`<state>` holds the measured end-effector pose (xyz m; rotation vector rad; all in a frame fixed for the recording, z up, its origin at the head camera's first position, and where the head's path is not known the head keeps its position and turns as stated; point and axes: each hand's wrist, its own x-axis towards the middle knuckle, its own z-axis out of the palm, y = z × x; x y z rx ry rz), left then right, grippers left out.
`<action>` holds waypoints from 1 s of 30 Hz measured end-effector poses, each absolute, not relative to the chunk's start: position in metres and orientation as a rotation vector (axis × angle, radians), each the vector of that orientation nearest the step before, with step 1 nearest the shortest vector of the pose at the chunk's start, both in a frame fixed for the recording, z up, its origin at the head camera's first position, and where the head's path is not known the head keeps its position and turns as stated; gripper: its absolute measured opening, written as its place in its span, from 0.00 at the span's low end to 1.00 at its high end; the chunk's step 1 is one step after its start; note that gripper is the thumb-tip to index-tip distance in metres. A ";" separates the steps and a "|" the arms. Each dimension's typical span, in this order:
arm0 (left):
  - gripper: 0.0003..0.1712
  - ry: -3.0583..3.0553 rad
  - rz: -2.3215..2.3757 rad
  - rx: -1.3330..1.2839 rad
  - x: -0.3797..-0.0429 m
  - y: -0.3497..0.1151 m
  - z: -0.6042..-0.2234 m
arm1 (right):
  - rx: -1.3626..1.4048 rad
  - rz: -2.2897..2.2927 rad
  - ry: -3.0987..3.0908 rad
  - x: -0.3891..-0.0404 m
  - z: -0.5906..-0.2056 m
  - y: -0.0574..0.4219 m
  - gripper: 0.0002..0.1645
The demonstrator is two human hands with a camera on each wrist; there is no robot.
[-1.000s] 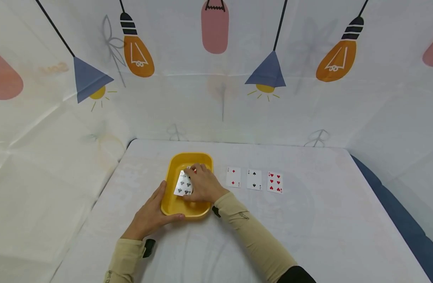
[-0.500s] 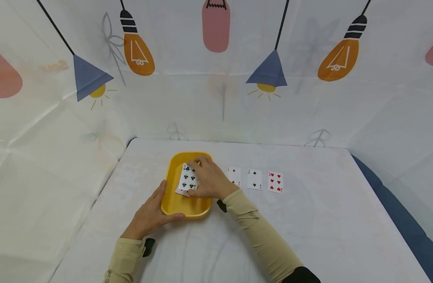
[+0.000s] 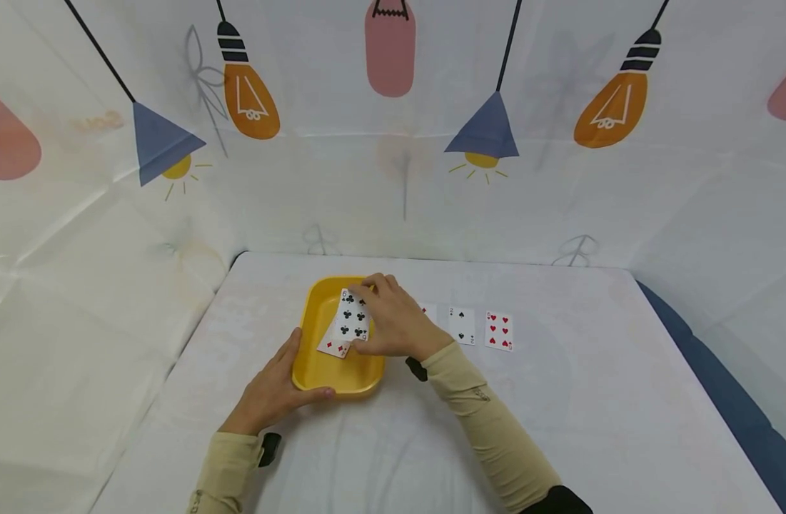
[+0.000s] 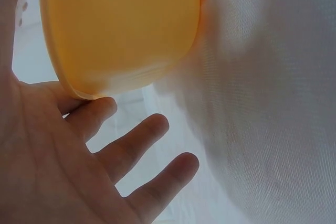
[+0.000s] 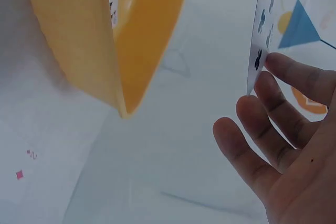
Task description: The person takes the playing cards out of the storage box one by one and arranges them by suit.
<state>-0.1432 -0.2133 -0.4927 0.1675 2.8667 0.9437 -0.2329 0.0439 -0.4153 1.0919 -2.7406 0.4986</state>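
Note:
A yellow tray [image 3: 360, 383] stands on the white table. My left hand [image 3: 270, 389] holds its near-left corner, thumb along the front edge and fingers at the left side; in the left wrist view the lower fingers spread beside the tray wall [image 4: 121, 24]. Between thumb and fingers, my right hand [image 3: 402, 321] pinches a six of clubs [image 3: 353, 315] by its right side, above the tray. Under it a diamond card [image 3: 334, 345] lies in the tray, partly covered. The right wrist view shows the six's edge [image 5: 257, 45] against the fingertips [image 5: 249, 108].
Right of the tray, a row of face-up cards lies on the table: a two of diamonds [image 3: 429, 312] partly behind my right hand, a two of spades [image 3: 461, 326] and a six of hearts [image 3: 499, 330]. A printed cloth [image 3: 341, 193] hangs behind the table.
My right hand has lifted the six of clubs and moved it up and to the right, uncovering more of the diamond card beneath. The left hand and the tray have stayed put.

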 end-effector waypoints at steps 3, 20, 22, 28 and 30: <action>0.80 2.862 0.942 0.159 -0.143 -0.213 -0.492 | 1.078 0.503 -2.727 -0.233 -0.415 0.049 0.52; 0.81 2.864 0.909 0.126 -0.144 -0.214 -0.493 | 0.997 0.612 -2.757 -0.235 -0.416 0.085 0.52; 0.80 2.871 0.918 0.140 -0.144 -0.213 -0.492 | 0.991 0.604 -2.756 -0.236 -0.416 0.090 0.52; 0.80 2.873 0.923 0.151 -0.144 -0.212 -0.491 | 0.989 0.613 -2.750 -0.237 -0.417 0.106 0.50; 0.80 2.871 0.919 0.151 -0.144 -0.212 -0.491 | 0.983 0.615 -2.754 -0.237 -0.418 0.112 0.50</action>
